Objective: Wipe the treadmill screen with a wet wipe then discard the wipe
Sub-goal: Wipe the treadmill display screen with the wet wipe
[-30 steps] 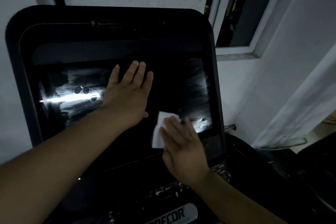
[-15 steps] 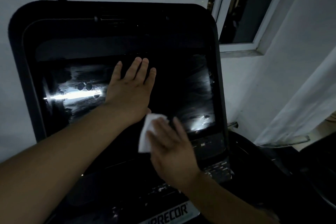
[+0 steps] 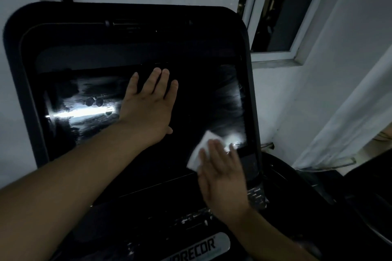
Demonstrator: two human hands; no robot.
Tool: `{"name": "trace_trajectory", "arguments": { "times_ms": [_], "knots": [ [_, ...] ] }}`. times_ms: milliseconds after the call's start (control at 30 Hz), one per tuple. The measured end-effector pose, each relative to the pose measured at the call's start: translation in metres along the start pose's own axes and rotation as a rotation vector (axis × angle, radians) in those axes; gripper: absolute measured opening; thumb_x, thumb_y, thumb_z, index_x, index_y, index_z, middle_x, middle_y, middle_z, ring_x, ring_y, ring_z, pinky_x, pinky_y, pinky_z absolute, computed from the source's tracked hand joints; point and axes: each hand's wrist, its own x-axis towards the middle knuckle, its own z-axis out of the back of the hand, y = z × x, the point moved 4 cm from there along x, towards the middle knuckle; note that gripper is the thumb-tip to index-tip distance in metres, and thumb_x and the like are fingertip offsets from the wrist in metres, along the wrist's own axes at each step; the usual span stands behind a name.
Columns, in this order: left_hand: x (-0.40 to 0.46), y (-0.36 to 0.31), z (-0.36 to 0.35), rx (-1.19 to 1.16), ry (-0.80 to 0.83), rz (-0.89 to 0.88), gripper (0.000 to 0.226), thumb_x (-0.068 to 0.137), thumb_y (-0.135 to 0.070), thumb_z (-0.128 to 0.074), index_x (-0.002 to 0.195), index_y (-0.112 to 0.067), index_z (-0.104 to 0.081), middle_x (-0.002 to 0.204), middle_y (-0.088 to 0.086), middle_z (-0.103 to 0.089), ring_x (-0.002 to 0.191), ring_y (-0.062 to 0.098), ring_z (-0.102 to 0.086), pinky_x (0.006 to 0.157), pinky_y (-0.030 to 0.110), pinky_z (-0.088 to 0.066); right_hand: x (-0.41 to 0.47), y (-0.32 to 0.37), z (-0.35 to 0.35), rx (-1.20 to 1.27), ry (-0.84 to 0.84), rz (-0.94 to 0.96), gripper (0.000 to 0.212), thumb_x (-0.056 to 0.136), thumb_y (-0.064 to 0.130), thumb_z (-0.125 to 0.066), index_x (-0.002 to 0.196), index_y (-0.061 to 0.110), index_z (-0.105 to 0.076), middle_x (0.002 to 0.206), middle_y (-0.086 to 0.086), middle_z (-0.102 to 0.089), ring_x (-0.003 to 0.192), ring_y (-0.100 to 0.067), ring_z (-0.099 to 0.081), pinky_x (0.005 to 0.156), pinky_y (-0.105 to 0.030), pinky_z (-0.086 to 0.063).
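The treadmill screen is a dark glossy panel in a black console frame, streaked with wet smears at its left and right. My left hand lies flat on the middle of the screen, fingers spread upward, holding nothing. My right hand presses a white wet wipe against the lower right part of the screen; the wipe sticks out to the upper left from under my fingers.
Below the screen runs the console's button strip and a silver brand badge. A white-framed window is in the wall at upper right. A pale curtain hangs at the right, beside dark treadmill parts.
My right hand with the wipe slid left across the lower screen, then back to the right near the lower right corner. My left hand has stayed flat in place.
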Motion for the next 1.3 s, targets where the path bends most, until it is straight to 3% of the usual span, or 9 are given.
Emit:
{"name": "trace_trajectory", "arguments": {
  "times_ms": [167, 300, 400, 600, 767, 967, 1133, 1233, 1300],
  "knots": [
    [0.0, 0.0, 0.0, 0.001, 0.0, -0.002, 0.12, 0.084, -0.067, -0.064, 0.159, -0.017, 0.015, 0.167, 0.012, 0.024, 0.154, 0.027, 0.023, 0.123, 0.059, 0.005, -0.004, 0.01, 0.003, 0.014, 0.004, 0.179, 0.038, 0.096, 0.026, -0.057, 0.129, 0.012, -0.069, 0.148, -0.011, -0.057, 0.147, -0.026, -0.043, 0.122, -0.058, -0.026],
    [0.0, 0.0, -0.001, 0.003, 0.016, -0.009, 0.119, 0.086, -0.067, -0.063, 0.158, -0.017, 0.018, 0.166, 0.013, 0.028, 0.153, 0.028, 0.026, 0.123, 0.06, 0.005, 0.002, -0.057, 0.013, -0.082, -0.023, -0.056, 0.04, 0.099, 0.028, -0.048, 0.13, 0.015, -0.07, 0.146, -0.012, -0.06, 0.14, -0.026, -0.052, 0.123, -0.057, -0.026],
    [0.0, 0.001, -0.002, 0.006, 0.007, -0.012, 0.12, 0.086, -0.067, -0.063, 0.158, -0.017, 0.018, 0.166, 0.013, 0.027, 0.153, 0.028, 0.026, 0.123, 0.06, 0.005, 0.004, -0.07, 0.01, -0.117, -0.059, -0.203, 0.041, 0.101, 0.025, -0.044, 0.128, 0.01, -0.07, 0.141, -0.017, -0.062, 0.136, -0.03, -0.055, 0.122, -0.057, -0.028],
    [0.0, 0.001, -0.001, -0.011, 0.013, -0.004, 0.12, 0.086, -0.067, -0.063, 0.159, -0.018, 0.018, 0.166, 0.012, 0.027, 0.153, 0.027, 0.026, 0.123, 0.059, 0.005, 0.005, -0.009, -0.001, 0.02, -0.098, 0.115, 0.05, 0.109, 0.03, -0.031, 0.116, 0.008, -0.075, 0.137, -0.014, -0.066, 0.135, -0.029, -0.057, 0.117, -0.061, -0.034],
    [0.0, 0.0, -0.001, 0.006, 0.028, -0.001, 0.12, 0.086, -0.067, -0.062, 0.158, -0.017, 0.02, 0.165, 0.013, 0.029, 0.152, 0.027, 0.028, 0.122, 0.06, 0.007, 0.026, -0.056, 0.014, -0.013, -0.201, 0.003, 0.027, 0.102, 0.026, -0.056, 0.113, 0.012, -0.078, 0.133, -0.008, -0.07, 0.13, -0.022, -0.062, 0.12, -0.059, -0.032],
    [0.0, 0.001, -0.002, -0.015, 0.018, 0.001, 0.12, 0.086, -0.065, -0.064, 0.158, -0.017, 0.02, 0.166, 0.013, 0.029, 0.152, 0.027, 0.028, 0.123, 0.06, 0.007, 0.018, -0.037, 0.001, 0.012, -0.2, 0.019, 0.028, 0.099, 0.022, -0.061, 0.117, 0.006, -0.074, 0.137, -0.014, -0.066, 0.132, -0.026, -0.06, 0.116, -0.059, -0.036],
    [0.0, 0.0, -0.002, -0.014, 0.009, 0.001, 0.121, 0.085, -0.066, -0.065, 0.158, -0.017, 0.019, 0.166, 0.012, 0.028, 0.153, 0.027, 0.027, 0.123, 0.06, 0.006, 0.027, -0.038, 0.012, 0.002, -0.202, 0.031, 0.021, 0.095, 0.012, -0.06, 0.105, 0.01, -0.078, 0.122, -0.009, -0.074, 0.12, -0.026, -0.066, 0.114, -0.06, -0.038],
    [0.0, 0.001, -0.002, -0.017, 0.007, 0.002, 0.122, 0.085, -0.066, -0.065, 0.158, -0.017, 0.019, 0.166, 0.012, 0.028, 0.153, 0.027, 0.027, 0.123, 0.06, 0.006, 0.041, -0.038, 0.031, 0.149, -0.167, -0.045, 0.018, 0.096, 0.013, -0.059, 0.105, 0.015, -0.074, 0.104, -0.002, -0.076, 0.099, -0.021, -0.07, 0.11, -0.048, -0.045],
    [0.0, 0.001, -0.003, -0.021, 0.006, 0.004, 0.122, 0.084, -0.066, -0.065, 0.158, -0.018, 0.019, 0.166, 0.012, 0.028, 0.153, 0.027, 0.027, 0.123, 0.06, 0.007, 0.054, -0.04, 0.05, 0.417, -0.111, -0.205, 0.013, 0.1, 0.015, -0.06, 0.106, 0.018, -0.071, 0.09, -0.001, -0.074, 0.082, -0.016, -0.068, 0.085, -0.031, -0.054]
  ]
}}
